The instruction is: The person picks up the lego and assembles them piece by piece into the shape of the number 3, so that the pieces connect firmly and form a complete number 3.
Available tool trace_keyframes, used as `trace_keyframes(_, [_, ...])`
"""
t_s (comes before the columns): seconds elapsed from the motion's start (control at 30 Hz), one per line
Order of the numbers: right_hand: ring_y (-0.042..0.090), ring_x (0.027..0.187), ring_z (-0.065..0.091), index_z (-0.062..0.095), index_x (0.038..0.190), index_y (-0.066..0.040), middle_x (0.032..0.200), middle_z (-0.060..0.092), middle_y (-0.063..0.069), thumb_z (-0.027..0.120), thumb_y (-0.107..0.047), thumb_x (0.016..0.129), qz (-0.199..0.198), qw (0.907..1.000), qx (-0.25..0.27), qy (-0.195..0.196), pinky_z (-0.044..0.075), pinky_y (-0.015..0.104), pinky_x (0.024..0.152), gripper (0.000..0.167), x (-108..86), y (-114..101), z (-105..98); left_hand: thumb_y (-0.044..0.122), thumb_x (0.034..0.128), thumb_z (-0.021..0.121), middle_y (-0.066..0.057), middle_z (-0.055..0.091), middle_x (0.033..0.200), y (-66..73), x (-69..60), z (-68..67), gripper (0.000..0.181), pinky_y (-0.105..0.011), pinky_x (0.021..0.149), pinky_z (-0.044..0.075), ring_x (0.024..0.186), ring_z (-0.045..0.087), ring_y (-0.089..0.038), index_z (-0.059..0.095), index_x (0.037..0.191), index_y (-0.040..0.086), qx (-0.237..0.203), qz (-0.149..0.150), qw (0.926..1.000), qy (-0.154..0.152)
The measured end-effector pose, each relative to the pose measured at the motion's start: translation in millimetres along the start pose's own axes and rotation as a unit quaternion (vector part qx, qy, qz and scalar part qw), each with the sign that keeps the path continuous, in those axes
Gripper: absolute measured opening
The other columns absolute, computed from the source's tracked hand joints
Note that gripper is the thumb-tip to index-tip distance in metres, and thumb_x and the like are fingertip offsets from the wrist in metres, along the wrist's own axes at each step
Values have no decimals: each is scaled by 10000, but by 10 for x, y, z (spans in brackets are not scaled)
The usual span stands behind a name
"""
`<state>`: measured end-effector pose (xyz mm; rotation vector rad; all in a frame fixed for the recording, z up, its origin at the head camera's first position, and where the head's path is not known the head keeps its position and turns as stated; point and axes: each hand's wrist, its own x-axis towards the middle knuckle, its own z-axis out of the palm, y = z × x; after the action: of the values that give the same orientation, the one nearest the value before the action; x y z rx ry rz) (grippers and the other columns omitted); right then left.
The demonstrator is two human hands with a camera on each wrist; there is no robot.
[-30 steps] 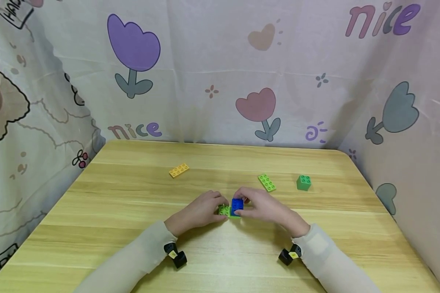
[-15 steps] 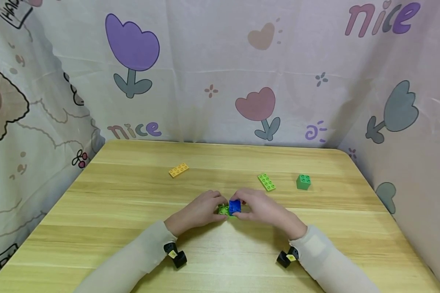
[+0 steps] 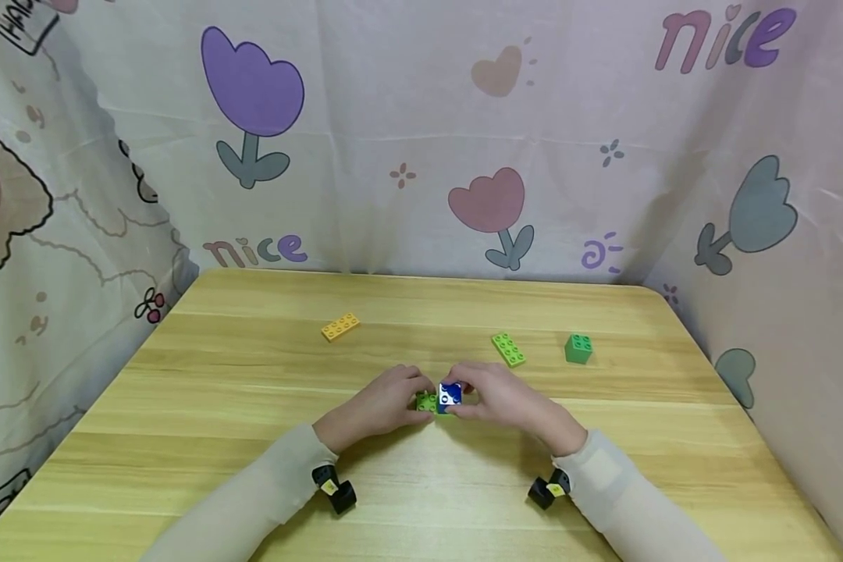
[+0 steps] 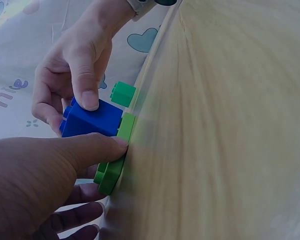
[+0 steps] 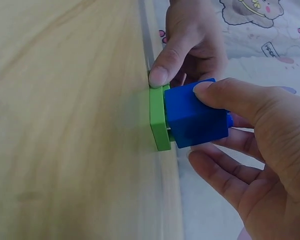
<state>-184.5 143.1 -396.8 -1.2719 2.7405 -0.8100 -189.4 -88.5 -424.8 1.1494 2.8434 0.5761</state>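
Note:
Near the middle of the table, a thin light green building plate (image 3: 425, 402) is pinched by my left hand (image 3: 386, 402) at its left end. My right hand (image 3: 509, 402) grips a blue building brick (image 3: 450, 396) between thumb and fingers, over the plate's right part. In the right wrist view the brick (image 5: 195, 117) sits slightly tilted against the studs of the plate (image 5: 159, 120), with a small gap at one edge. From the left wrist view, my left thumb presses the plate's side (image 4: 112, 175). Fingers hide part of both pieces.
On the wooden table (image 3: 253, 375) farther back lie an orange-yellow plate (image 3: 340, 327) at left, another light green plate (image 3: 509, 350) and a green brick (image 3: 578, 349) at right. A patterned cloth (image 3: 379, 117) hangs behind the table's far edge.
My right hand has shifted slightly left with the blue brick, and the brick has tilted so its top now shines white. My left hand has stayed on the light green plate.

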Motion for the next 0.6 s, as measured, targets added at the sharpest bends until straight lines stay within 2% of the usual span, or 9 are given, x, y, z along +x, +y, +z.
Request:
trace_keyframes(0.3, [93,901,649,648,1082,-128,1053,682,-10,743,-239,888,-52,9996,247,-86,535,242,773,243,-3,65,2,369,865,753,38,591,966,3,-9,8,335,-287,730,429,839,497,-126,701,1095,131,30,118,9999,91])
trace_keyframes(0.6, [77,882,649,649,1070,-120,1017,682,-18,754,-243,878,-115,9999,-34,55,532,222,752,251,9,67,17,369,864,754,46,582,954,-5,-2,0,326,-282,722,426,830,487,-124,701,1085,135,44,106,9999,99])
